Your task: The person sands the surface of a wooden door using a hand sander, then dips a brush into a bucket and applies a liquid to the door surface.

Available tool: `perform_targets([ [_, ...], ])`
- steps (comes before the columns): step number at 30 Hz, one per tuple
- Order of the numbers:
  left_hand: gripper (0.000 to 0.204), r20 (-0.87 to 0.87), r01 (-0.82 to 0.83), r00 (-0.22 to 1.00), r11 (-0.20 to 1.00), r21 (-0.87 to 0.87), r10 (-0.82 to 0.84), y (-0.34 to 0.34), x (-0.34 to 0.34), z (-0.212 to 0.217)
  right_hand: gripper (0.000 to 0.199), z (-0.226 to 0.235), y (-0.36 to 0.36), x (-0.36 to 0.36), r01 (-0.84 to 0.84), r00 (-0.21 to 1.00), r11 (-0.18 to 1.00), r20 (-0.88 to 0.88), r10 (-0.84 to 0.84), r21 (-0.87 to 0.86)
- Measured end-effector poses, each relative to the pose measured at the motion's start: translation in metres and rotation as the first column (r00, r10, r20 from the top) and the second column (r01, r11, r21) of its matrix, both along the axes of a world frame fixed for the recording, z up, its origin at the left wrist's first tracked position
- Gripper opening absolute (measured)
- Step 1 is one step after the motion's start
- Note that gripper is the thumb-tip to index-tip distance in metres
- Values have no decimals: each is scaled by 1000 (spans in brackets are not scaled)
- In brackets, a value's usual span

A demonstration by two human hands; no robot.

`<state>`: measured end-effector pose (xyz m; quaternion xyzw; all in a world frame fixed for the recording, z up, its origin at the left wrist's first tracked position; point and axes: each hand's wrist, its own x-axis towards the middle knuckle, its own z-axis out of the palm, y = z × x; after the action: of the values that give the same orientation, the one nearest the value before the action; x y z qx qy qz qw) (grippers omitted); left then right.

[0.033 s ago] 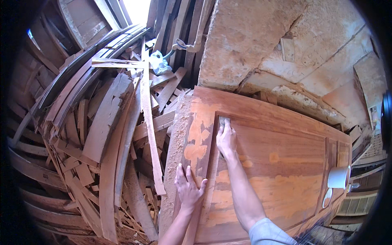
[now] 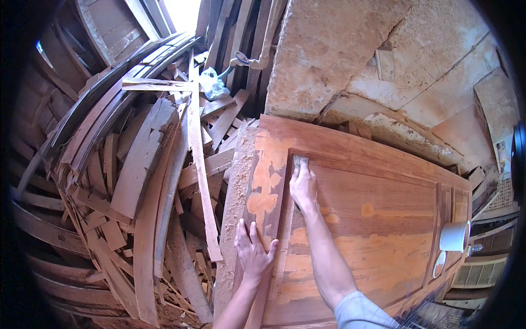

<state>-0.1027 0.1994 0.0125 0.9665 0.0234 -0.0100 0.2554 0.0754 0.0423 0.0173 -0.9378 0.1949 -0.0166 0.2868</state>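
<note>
A large reddish-brown wooden door [image 2: 383,181] lies flat before me, with orange patches on its surface. My right hand [image 2: 303,186] reaches to the far left corner of the door's recessed panel and presses a small grey pad [image 2: 300,160] against the wood. My left hand [image 2: 253,249] rests flat, fingers spread, on the door's left rail near the biggest orange patch [image 2: 264,183]. It holds nothing.
A deep pile of curved planks and wood offcuts [image 2: 137,181] fills the left side, right up to the door's edge. Rough stone slabs [image 2: 350,55] rise behind the door. A white cup [image 2: 455,237] stands on the door's right end. A crumpled plastic bag [image 2: 211,85] lies among the scraps.
</note>
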Motion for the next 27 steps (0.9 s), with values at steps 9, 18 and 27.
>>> perform_targets([
  [9, 79, 1, 9, 1000, 1000, -1, -9, -4, 0, 1, 30, 6, -26, 12, -211, 969, 975, -144, 200, -67],
  [18, 80, 7, 3, 1000, 1000, 24, -3, -3, 2, 0, 44, 75, -85, 5, 127, 950, 730, -294, 106, 672],
  [27, 80, 7, -1, 1000, 1000, 9, 1, -3, 0, 0, 49, 17, -39, 0, -304, 951, 951, -46, 306, 52],
])
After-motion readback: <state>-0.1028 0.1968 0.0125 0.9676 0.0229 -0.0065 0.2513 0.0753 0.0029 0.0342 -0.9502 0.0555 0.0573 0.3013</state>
